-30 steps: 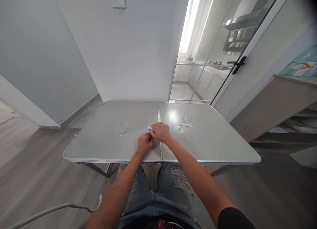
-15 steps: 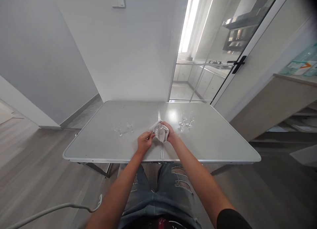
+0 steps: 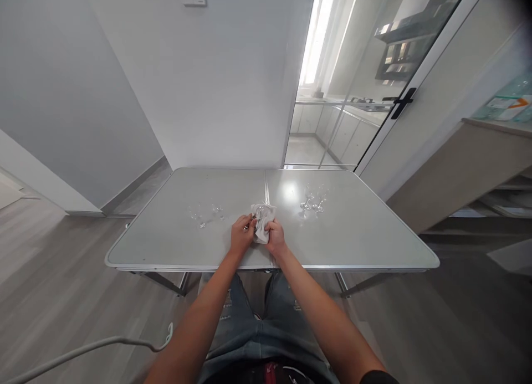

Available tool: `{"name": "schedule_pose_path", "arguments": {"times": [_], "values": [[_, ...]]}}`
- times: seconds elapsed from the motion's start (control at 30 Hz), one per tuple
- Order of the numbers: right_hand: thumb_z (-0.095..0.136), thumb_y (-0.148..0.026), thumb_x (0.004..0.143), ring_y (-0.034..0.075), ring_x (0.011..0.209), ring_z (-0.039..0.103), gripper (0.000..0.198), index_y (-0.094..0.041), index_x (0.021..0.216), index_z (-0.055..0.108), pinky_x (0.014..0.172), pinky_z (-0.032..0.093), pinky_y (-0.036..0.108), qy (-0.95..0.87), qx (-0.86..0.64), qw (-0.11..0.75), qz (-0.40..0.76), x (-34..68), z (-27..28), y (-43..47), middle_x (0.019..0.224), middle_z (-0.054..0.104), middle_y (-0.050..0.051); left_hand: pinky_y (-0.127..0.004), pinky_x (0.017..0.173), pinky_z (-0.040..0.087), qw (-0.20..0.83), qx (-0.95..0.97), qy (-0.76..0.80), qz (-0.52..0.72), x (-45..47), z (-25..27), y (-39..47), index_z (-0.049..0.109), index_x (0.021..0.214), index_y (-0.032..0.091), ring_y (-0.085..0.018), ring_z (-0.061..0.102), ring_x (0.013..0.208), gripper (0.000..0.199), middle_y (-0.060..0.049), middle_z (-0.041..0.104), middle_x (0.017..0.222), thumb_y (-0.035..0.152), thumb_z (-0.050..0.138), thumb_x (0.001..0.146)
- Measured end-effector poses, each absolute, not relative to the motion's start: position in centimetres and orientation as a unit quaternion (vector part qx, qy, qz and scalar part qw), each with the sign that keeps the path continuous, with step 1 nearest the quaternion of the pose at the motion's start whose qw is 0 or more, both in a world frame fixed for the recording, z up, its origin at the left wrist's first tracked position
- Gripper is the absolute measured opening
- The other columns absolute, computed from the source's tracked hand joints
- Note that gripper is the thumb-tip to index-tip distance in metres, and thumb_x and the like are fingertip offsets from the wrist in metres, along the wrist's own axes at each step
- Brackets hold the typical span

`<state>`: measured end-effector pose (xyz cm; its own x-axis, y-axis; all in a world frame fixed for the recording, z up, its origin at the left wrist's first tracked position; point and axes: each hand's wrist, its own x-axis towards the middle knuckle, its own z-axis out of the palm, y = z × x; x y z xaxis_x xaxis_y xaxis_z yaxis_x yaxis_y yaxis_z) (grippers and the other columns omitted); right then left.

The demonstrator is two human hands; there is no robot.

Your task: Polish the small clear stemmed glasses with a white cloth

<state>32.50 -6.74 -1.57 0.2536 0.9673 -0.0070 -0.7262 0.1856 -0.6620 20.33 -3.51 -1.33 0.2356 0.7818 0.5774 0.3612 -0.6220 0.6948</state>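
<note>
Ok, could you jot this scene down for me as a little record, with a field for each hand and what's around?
Left hand: the left hand grips a clear glass low down
Right hand: the right hand clasps a white cloth
Contact: cloth bunched against the glass
Surface: pale folding table, seam near its middle
To the person's left: clear glassware
To the person's right: more clear glassware
Beyond, right: glazed door with a black handle
Unclear: whether the glass is wet
</note>
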Motion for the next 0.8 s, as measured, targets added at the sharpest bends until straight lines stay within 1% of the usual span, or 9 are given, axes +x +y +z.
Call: {"name": "schedule_pose_path", "arguments": {"times": [0.13, 0.23, 0.3, 0.4, 0.5, 0.57, 0.63, 0.73, 0.8], "values": [[0.058, -0.01, 0.059, 0.017, 0.069, 0.067, 0.032, -0.022, 0.089, 0.061, 0.066, 0.057, 0.03, -0.205, -0.275, 0.748, 0.568, 34.2, -1.0, -6.5, 0.08, 0.072, -0.003, -0.029, 0.079, 0.051, 0.219, 0.772, 0.342, 0.489, 20.4, -1.5, -3.5, 0.068, 0.124, 0.02, -0.018, 0.065, 0.088, 0.033, -0.008, 0.071, 0.099, 0.032, 0.048, 0.101], [0.063, -0.009, 0.062, 0.018, 0.079, 0.069, 0.039, -0.023, 0.098, 0.063, 0.073, 0.058, 0.03, -0.203, -0.267, 0.743, 0.579, 35.5, -0.2, -6.7, 0.092, 0.075, -0.003, -0.03, 0.08, 0.052, 0.233, 0.749, 0.353, 0.51, 20.4, -1.7, -3.5, 0.063, 0.129, 0.019, -0.017, 0.066, 0.086, 0.034, -0.009, 0.072, 0.101, 0.032, 0.05, 0.1], [0.067, -0.015, 0.068, 0.02, 0.084, 0.07, 0.034, -0.022, 0.101, 0.065, 0.076, 0.058, 0.032, -0.208, -0.265, 0.718, 0.609, 36.2, 0.1, -7.0, 0.095, 0.076, -0.001, -0.029, 0.078, 0.052, 0.245, 0.732, 0.37, 0.517, 20.5, -1.6, -3.6, 0.062, 0.125, 0.019, -0.017, 0.067, 0.083, 0.031, -0.007, 0.072, 0.097, 0.033, 0.055, 0.098], [0.065, -0.032, 0.078, 0.025, 0.09, 0.07, 0.025, -0.02, 0.1, 0.068, 0.078, 0.059, 0.037, -0.223, -0.25, 0.672, 0.66, 36.8, 0.1, -7.6, 0.093, 0.076, 0.005, -0.028, 0.076, 0.052, 0.255, 0.726, 0.383, 0.512, 20.5, -1.4, -3.8, 0.064, 0.113, 0.02, -0.016, 0.068, 0.083, 0.022, -0.006, 0.073, 0.095, 0.033, 0.058, 0.096], [0.061, -0.04, 0.082, 0.025, 0.096, 0.07, 0.025, -0.021, 0.097, 0.07, 0.082, 0.058, 0.038, -0.246, -0.221, 0.674, 0.661, 36.6, -0.2, -7.7, 0.099, 0.076, 0.005, -0.029, 0.077, 0.053, 0.254, 0.721, 0.381, 0.519, 20.4, -1.2, -3.9, 0.066, 0.107, 0.02, -0.018, 0.068, 0.085, 0.019, -0.006, 0.074, 0.097, 0.03, 0.061, 0.092], [0.064, -0.035, 0.081, 0.022, 0.099, 0.069, 0.021, -0.023, 0.097, 0.07, 0.084, 0.057, 0.035, -0.271, -0.232, 0.686, 0.634, 36.1, -0.5, -7.5, 0.104, 0.075, 0.004, -0.03, 0.078, 0.054, 0.253, 0.722, 0.376, 0.523, 20.3, -1.2, -3.9, 0.068, 0.108, 0.02, -0.019, 0.069, 0.086, 0.021, -0.006, 0.075, 0.098, 0.025, 0.063, 0.087], [0.069, -0.028, 0.08, 0.02, 0.095, 0.069, 0.019, -0.023, 0.098, 0.07, 0.084, 0.057, 0.032, -0.29, -0.267, 0.698, 0.598, 35.6, -0.8, -7.1, 0.101, 0.075, 0.002, -0.03, 0.077, 0.054, 0.254, 0.733, 0.366, 0.514, 20.3, -1.3, -3.9, 0.07, 0.107, 0.02, -0.019, 0.069, 0.085, 0.024, -0.005, 0.075, 0.098, 0.02, 0.064, 0.084], [0.074, -0.023, 0.077, 0.019, 0.085, 0.07, 0.023, -0.023, 0.099, 0.067, 0.079, 0.057, 0.031, -0.289, -0.293, 0.718, 0.561, 35.2, -1.2, -6.8, 0.093, 0.074, 0.0, -0.029, 0.074, 0.053, 0.259, 0.752, 0.346, 0.499, 20.3, -1.7, -3.7, 0.072, 0.106, 0.021, -0.018, 0.068, 0.082, 0.026, -0.005, 0.076, 0.096, 0.016, 0.063, 0.083], [0.075, -0.02, 0.075, 0.018, 0.08, 0.069, 0.029, -0.024, 0.101, 0.064, 0.074, 0.057, 0.03, -0.283, -0.289, 0.722, 0.561, 35.2, -1.3, -6.9, 0.092, 0.073, -0.001, -0.031, 0.076, 0.054, 0.26, 0.758, 0.329, 0.5, 20.3, -2.0, -3.6, 0.073, 0.107, 0.02, -0.019, 0.069, 0.084, 0.026, -0.006, 0.077, 0.1, 0.018, 0.065, 0.083]]}}
